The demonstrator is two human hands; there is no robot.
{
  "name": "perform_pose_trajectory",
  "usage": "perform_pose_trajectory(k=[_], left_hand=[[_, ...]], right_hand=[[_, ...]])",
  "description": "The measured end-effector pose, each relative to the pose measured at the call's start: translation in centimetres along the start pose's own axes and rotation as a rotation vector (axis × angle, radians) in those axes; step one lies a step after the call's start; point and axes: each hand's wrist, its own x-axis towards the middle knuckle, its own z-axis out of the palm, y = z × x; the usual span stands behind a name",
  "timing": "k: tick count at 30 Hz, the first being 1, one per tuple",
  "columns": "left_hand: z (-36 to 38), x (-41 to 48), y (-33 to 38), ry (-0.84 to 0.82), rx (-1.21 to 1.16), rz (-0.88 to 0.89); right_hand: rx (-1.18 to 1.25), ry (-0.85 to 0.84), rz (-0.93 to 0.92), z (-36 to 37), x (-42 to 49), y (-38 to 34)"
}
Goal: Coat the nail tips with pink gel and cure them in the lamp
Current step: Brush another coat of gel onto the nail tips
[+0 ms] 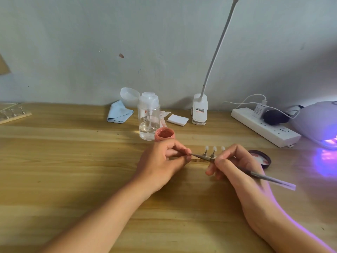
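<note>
While the right hand (235,167) grips the brush (264,177) (tip pointing left), the left hand (162,161) seemingly pinches the 3-tip stand (205,152).

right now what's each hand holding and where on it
The right hand pinches the brush at mid-handle; the left hand pinches a small thing at the brush's tip, too hidden to name.

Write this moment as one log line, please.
left hand: curled at end of stand, grip unclear | right hand: holds brush | nail tips: three showing white | gel jar: open | lamp: lit
</note>
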Motion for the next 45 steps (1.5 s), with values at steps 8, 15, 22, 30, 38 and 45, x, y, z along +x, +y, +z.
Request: perform_pose_trajectory(k=[8,15,22,30,38,45], left_hand=[[-0.07,-0.07,-0.03,-0.017,0.016,0.007],[-0.12,-0.11,0.15,-0.032,0.016,0.016],[-0.04,-0.11,0.24,-0.026,0.007,0.006],[-0.11,-0.16,0.34,-0.046,-0.012,0.008],[-0.13,-0.15,0.24,-0.052,-0.026,0.023],[-0.1,-0.11,0.21,-0.059,-0.038,0.026]], right_hand=[[-0.032,0.04,-0.003,-0.11,0.14,-0.01],[0.009,0.031,0.025,0.03,0.08,0.08],[0.04,0.055,0.027,0.01,0.1,0.02],[0.051,0.049,0.036,-0.05,0.05,-0.09],[0.077,0.042,0.026,-0.07,0.05,-0.14],[0.108,0.049,0.021,-0.09,0.06,-0.24]])
